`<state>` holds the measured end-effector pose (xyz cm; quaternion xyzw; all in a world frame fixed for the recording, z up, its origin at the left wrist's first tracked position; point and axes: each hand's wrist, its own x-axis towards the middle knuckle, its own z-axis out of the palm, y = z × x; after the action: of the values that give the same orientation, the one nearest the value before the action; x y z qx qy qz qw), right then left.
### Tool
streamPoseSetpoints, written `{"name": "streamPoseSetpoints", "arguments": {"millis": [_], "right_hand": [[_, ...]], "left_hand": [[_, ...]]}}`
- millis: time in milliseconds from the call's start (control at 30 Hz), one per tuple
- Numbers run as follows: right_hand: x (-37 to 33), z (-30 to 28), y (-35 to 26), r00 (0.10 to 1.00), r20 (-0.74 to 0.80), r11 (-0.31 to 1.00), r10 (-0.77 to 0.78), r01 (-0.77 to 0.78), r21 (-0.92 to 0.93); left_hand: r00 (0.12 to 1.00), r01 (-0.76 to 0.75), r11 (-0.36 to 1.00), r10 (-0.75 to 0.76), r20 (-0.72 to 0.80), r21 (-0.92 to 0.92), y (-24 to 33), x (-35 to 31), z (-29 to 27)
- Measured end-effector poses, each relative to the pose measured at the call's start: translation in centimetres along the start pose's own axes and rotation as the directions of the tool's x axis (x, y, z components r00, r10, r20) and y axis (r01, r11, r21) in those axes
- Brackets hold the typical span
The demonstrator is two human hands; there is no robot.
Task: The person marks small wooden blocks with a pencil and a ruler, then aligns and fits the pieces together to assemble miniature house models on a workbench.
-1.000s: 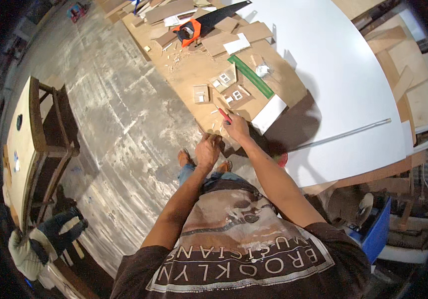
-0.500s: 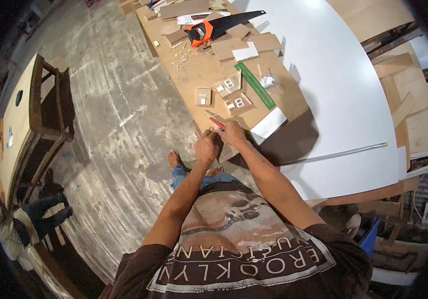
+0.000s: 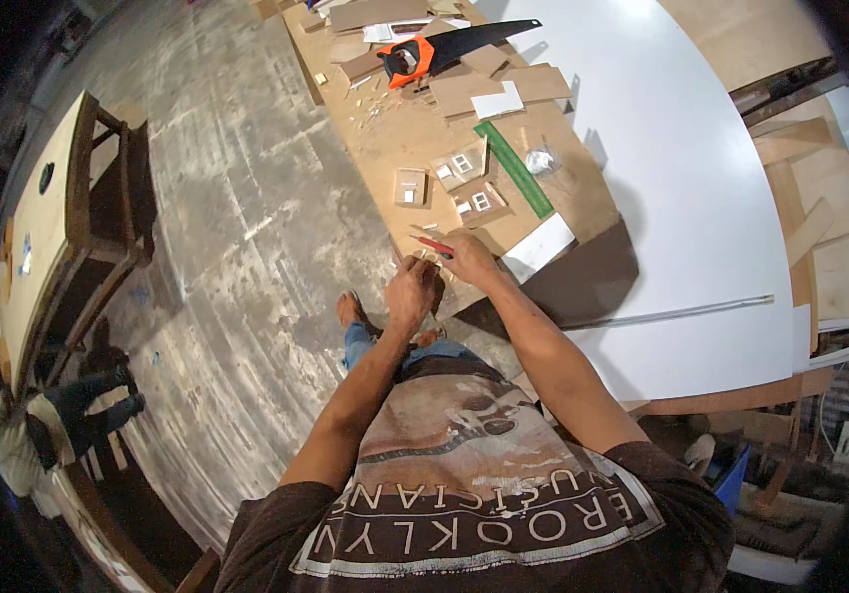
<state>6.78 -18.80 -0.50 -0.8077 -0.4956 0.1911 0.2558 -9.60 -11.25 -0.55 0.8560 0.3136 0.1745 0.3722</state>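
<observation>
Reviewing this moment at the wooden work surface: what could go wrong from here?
The red-handled tool in the right hand looks like a knife and sits close to the left hand's fingers, so a slip might cut them.

Both hands work near the edge of the wooden work surface; small pieces could drop to the floor.

The right hand might bump the nearest small windowed model.

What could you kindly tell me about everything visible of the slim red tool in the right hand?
The slim red tool is gripped in the right hand. Its handle looks like plastic, with a darker patch near the fingers; a thin, pale tip extends from it, resembling a craft knife's blade. It points left and slightly away from the person, over the wooden worktop. Whether the tip touches anything is unclear.
</observation>
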Motion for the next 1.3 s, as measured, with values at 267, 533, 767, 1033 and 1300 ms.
{"name": "streamPoseSetpoints", "arguments": {"millis": [267, 533, 767, 1033, 1300], "right_hand": [[-0.7, 0.3, 0.2, 0.995, 0.019, 0.995, 0.097, -0.097, 0.014], [-1.7, 0.4, -0.5, 0.980, 0.030, 0.981, 0.194, -0.195, 0.023], [-2.1, 0.4, -1.0, 0.989, 0.000, 0.989, 0.146, -0.146, 0.031], [-2.5, 0.4, -1.1, 0.995, -0.025, 0.995, 0.102, -0.101, 0.011], [-2.6, 0.3, -1.3, 0.993, -0.007, 0.993, 0.116, -0.116, 0.028]], "left_hand": [[0.998, 0.064, 0.998, -0.065, -0.024, -0.006, 0.4, 0.4, 0.3], [0.995, 0.084, 0.995, -0.086, -0.044, -0.050, 0.0, 0.1, 0.6], [0.996, 0.084, 0.996, -0.085, -0.041, -0.037, 0.3, -0.1, 0.6], [0.996, 0.089, 0.996, -0.089, -0.028, -0.002, 0.9, 0.0, 0.4], [0.997, 0.058, 0.998, -0.057, -0.047, 0.020, 1.0, 0.0, 0.4]]}}
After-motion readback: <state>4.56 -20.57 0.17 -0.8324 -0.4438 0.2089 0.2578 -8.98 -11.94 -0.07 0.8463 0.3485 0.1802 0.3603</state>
